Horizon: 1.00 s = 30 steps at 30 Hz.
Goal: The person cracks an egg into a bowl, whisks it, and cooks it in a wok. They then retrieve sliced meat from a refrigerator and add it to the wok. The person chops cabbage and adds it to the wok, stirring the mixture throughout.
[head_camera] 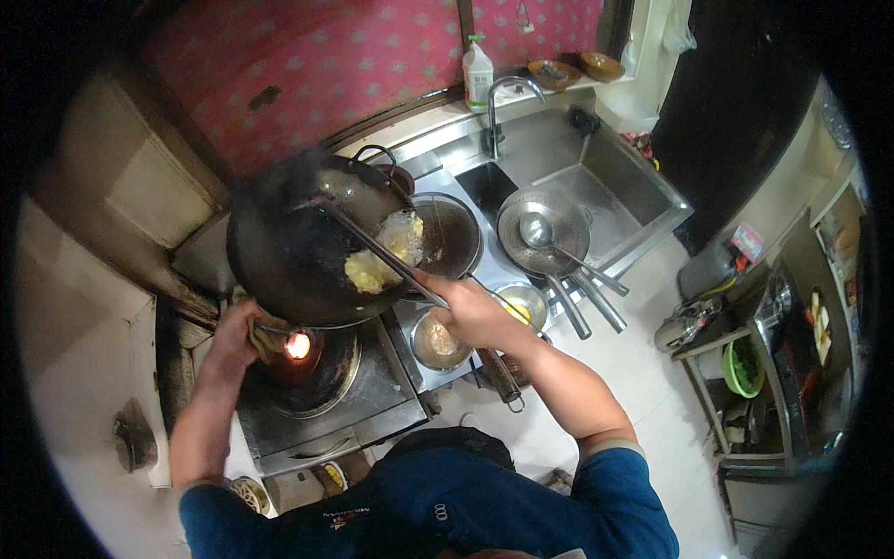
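My left hand (241, 332) grips the near rim or handle of a large black wok (286, 244) through a folded cloth (267, 344). The wok is raised and tilted to the right above a lit burner (298, 345). My right hand (466, 311) is closed on the long handle of a cooking utensil (377, 248), whose head is inside the wok. Yellow egg-like food in bubbling liquid (384, 258) lies at the wok's right side. Just right of the wok sits a round wire strainer over a dark pan (454, 237).
Right of the strainer, a perforated colander (545, 258) holds a metal ladle (536, 229), handles jutting toward me. Metal bowls (441, 340) stand nearer. Behind are a steel sink (628, 189), a faucet (493, 115) and a white bottle (478, 75). A shelf rack (705, 346) stands right.
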### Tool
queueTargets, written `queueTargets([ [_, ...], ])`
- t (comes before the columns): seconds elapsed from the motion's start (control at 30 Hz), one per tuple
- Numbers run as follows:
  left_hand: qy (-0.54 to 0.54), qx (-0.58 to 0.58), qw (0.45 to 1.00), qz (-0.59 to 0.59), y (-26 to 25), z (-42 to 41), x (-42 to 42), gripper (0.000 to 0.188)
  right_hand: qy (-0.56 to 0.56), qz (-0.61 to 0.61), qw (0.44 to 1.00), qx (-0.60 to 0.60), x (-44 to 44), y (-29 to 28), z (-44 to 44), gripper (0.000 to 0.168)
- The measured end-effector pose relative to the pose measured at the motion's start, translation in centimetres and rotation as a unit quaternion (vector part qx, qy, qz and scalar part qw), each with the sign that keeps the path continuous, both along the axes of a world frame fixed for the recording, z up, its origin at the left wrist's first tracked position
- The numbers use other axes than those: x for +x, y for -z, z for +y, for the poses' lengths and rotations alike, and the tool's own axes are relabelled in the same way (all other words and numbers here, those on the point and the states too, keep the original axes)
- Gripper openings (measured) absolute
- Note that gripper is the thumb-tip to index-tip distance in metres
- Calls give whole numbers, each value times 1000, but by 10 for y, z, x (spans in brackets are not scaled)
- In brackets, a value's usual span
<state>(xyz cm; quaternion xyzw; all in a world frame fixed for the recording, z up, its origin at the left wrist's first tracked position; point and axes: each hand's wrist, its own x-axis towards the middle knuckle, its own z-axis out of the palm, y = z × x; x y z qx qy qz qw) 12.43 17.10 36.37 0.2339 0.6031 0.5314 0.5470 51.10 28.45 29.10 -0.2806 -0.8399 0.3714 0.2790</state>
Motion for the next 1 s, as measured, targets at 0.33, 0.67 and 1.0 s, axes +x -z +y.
queueTargets([
  [0.33, -113, 75, 933, -334, 143, -114, -35, 35, 81, -216, 973, 14, 2, -72, -96, 64],
  [0.67, -154, 7, 949, -274, 212, -186, -111, 13, -25, -274, 961, -17, -144, 19, -198, 48],
  [1.0, -105, 136, 909, -380, 308, -228, -144, 26, 256, -251, 840, -407, 19, -3, -76, 43],
])
